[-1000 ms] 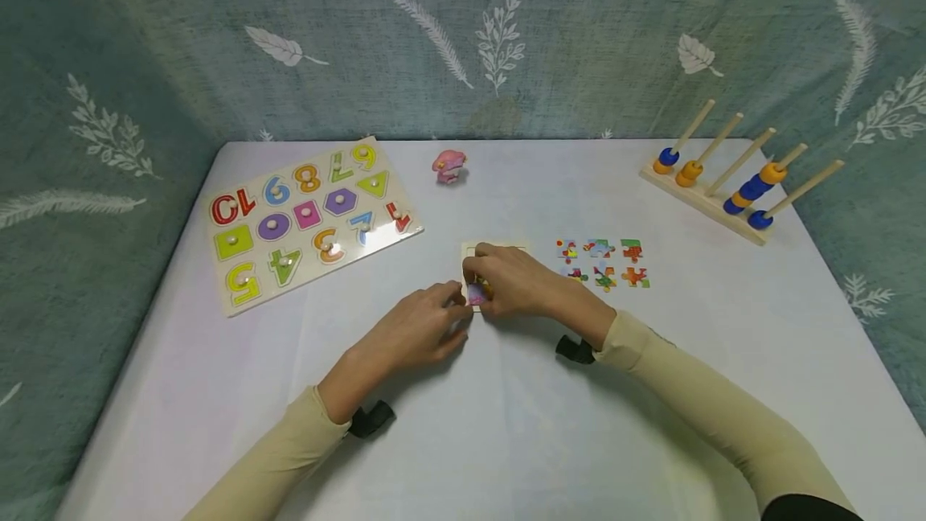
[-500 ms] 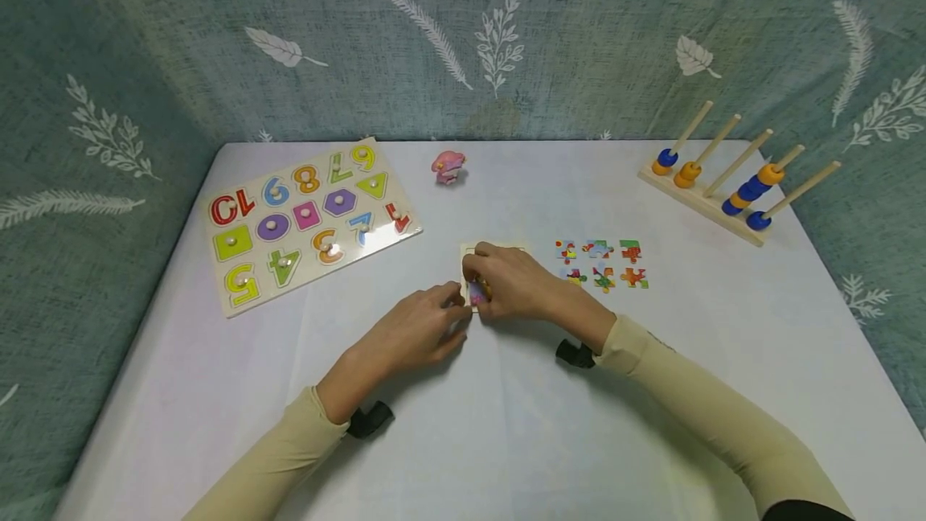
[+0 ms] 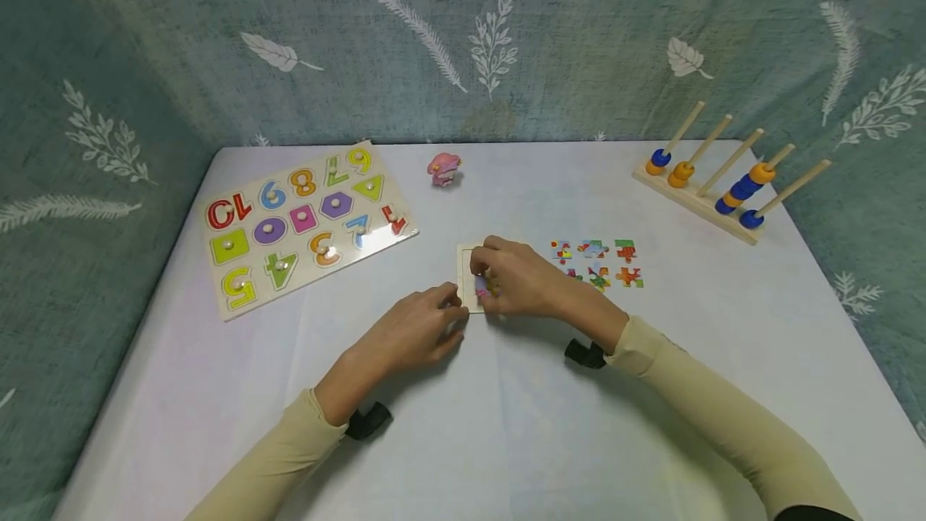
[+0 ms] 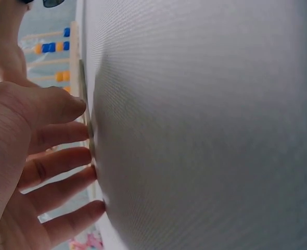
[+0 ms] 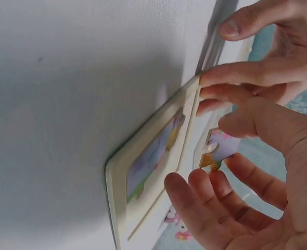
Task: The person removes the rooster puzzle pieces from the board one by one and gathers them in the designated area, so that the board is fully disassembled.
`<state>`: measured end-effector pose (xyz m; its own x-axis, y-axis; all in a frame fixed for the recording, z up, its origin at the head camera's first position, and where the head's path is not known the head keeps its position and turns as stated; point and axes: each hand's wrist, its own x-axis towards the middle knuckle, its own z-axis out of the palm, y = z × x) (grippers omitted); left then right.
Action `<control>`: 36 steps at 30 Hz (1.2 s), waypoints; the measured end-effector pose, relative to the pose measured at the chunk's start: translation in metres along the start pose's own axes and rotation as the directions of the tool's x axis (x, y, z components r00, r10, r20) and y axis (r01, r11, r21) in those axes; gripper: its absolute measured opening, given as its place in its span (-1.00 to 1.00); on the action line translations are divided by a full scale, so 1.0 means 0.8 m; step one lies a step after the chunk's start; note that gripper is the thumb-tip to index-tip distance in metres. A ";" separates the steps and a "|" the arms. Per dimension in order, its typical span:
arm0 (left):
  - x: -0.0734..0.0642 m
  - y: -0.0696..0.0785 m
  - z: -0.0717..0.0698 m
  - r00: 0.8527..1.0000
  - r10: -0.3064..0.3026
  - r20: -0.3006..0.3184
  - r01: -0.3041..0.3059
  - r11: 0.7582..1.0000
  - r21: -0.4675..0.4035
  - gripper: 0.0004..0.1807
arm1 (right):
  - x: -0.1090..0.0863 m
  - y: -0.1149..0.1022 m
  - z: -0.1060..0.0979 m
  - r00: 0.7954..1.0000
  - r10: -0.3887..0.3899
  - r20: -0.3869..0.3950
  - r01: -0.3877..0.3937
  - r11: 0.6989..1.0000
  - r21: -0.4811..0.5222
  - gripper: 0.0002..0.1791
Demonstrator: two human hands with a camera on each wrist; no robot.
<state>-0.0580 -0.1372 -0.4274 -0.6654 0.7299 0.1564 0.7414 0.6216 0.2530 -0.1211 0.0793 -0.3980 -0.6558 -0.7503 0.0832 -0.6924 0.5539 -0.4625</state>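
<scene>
A small wooden puzzle board (image 3: 465,264) lies mid-table, partly hidden under my right hand (image 3: 524,278). That hand pinches a jigsaw piece (image 5: 224,147) between thumb and fingers, just above the board. The piece is lilac with yellow and pink parts. In the right wrist view, joined jigsaw pieces (image 5: 153,156) lie inside the board's frame, along one side. My left hand (image 3: 417,326) rests at the board's left edge, its fingertips touching the rim; in the left wrist view its fingers are spread and fairly straight. Loose jigsaw pieces (image 3: 598,277) lie in two rows right of the board.
A number-and-shape peg puzzle (image 3: 311,229) lies at the left. Near the back edge stands a small pink toy figure (image 3: 444,169). A wooden bead stacker (image 3: 709,203) with several pegs and blue and orange beads stands at the back right.
My right hand has shifted slightly to the right with the jigsaw piece, away from the board's left rim. The left hand has stayed at the board's edge. The head view has shifted slightly.
</scene>
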 end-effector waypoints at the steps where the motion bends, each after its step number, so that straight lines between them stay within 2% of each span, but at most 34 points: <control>1: 0.000 0.000 0.000 1.000 -0.001 0.000 0.001 1.000 -0.001 -0.78 | -0.001 0.000 -0.001 1.000 0.002 -0.004 -0.002 1.000 0.003 -0.66; 7: -0.001 0.000 0.000 1.000 0.002 -0.005 -0.002 1.000 -0.001 -0.80 | -0.010 0.001 -0.011 1.000 0.016 -0.006 -0.016 1.000 0.003 -0.67; 15: -0.002 0.000 0.000 1.000 -0.004 0.001 0.004 1.000 -0.007 -0.77 | -0.031 0.004 -0.026 0.997 0.067 0.030 -0.065 0.996 -0.053 -0.67; 24: 0.000 0.001 0.001 1.000 0.000 0.008 0.000 1.000 -0.001 -0.77 | -0.056 0.017 -0.033 0.999 0.045 0.000 -0.045 0.993 -0.111 -0.74; 36: 0.005 -0.001 -0.004 0.999 0.030 -0.011 -0.029 0.999 0.035 -0.84 | -0.088 0.024 -0.046 0.995 0.099 0.006 -0.098 0.985 -0.140 -0.71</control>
<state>-0.0618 -0.1355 -0.4243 -0.6441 0.7447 0.1748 0.7631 0.6097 0.2143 -0.0997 0.1559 -0.3804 -0.7197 -0.6936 0.0318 -0.6603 0.6696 -0.3399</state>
